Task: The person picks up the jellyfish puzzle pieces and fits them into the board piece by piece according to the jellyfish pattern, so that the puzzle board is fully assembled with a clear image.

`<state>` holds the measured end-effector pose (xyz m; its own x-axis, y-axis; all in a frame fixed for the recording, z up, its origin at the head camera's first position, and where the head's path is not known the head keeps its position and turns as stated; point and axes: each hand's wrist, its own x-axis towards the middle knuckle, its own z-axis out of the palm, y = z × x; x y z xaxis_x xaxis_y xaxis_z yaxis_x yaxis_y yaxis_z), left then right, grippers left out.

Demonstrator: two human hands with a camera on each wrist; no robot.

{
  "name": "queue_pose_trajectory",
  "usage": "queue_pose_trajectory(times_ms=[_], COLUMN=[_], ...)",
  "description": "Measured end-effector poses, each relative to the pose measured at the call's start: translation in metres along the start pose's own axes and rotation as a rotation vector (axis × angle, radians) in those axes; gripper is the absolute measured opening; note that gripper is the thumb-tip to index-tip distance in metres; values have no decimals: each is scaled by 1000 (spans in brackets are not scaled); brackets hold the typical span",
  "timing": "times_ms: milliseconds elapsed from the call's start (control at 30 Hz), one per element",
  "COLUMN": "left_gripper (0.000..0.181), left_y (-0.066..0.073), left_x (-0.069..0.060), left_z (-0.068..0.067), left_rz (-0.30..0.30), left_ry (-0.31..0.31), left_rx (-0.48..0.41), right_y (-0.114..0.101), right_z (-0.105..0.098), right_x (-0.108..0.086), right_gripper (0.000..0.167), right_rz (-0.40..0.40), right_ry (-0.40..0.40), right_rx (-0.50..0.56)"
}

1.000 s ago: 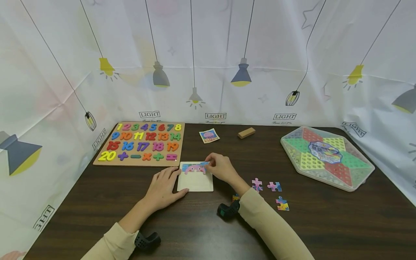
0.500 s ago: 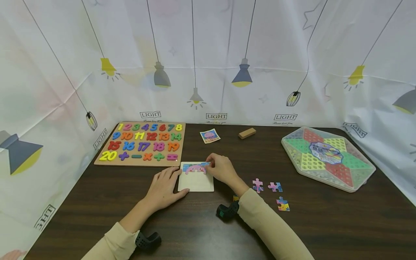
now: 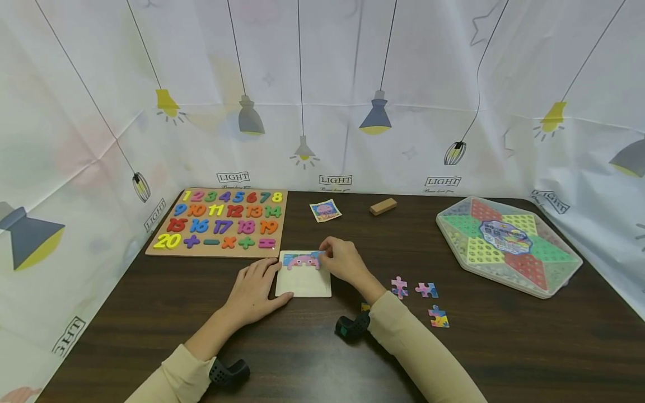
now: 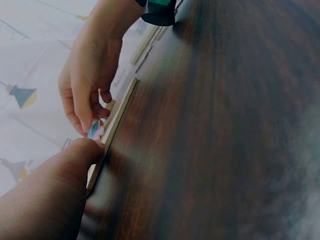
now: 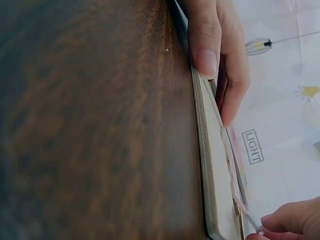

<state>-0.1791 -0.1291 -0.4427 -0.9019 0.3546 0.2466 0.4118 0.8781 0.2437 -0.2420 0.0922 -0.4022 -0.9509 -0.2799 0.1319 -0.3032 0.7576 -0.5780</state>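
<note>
A white square puzzle tray (image 3: 303, 284) lies on the table with a pink character's upper part against blue along its far side. My left hand (image 3: 257, 288) rests at the tray's left edge, fingers extended and thumb at the near left corner. At the far right corner, my right hand (image 3: 347, 264) pinches a bluish puzzle piece (image 4: 93, 130) between thumb and fingertips, low over the tray. In the right wrist view the fingertips cover most of that piece. Right of the tray lie a pink puzzle piece (image 3: 399, 287), a pink-and-blue piece (image 3: 426, 289) and a yellow-and-blue piece (image 3: 439, 317).
A number board (image 3: 216, 224) lies at the back left, close to the tray. Behind are a small picture card (image 3: 325, 210) and a wooden block (image 3: 383, 206). A hexagonal game box (image 3: 509, 243) lies at the right. Another piece (image 3: 365, 307) is partly hidden by the right wrist.
The right fingers have brought the blue piece slightly lower, into line with the pieces at the tray's far right corner. The left hand keeps its place.
</note>
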Motion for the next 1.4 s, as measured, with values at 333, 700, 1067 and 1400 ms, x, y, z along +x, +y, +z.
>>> queue_pose_trajectory(times_ms=[333, 700, 1067, 1400], left_gripper=[73, 73, 73, 73], left_y=[0, 0, 0, 0], left_x=[0, 0, -1, -1], left_z=[0, 0, 0, 0], left_rz=[5, 8, 8, 14], left_ry=[4, 8, 15, 16], left_rx=[1, -1, -3, -6], right_y=[-2, 0, 1, 10], right_z=[0, -1, -9, -23], right_x=[1, 0, -3, -11], right_gripper=[11, 10, 10, 10], right_rz=[16, 38, 36, -8], right_ry=[-14, -14, -1, 15], right_rx=[-20, -23, -16, -8])
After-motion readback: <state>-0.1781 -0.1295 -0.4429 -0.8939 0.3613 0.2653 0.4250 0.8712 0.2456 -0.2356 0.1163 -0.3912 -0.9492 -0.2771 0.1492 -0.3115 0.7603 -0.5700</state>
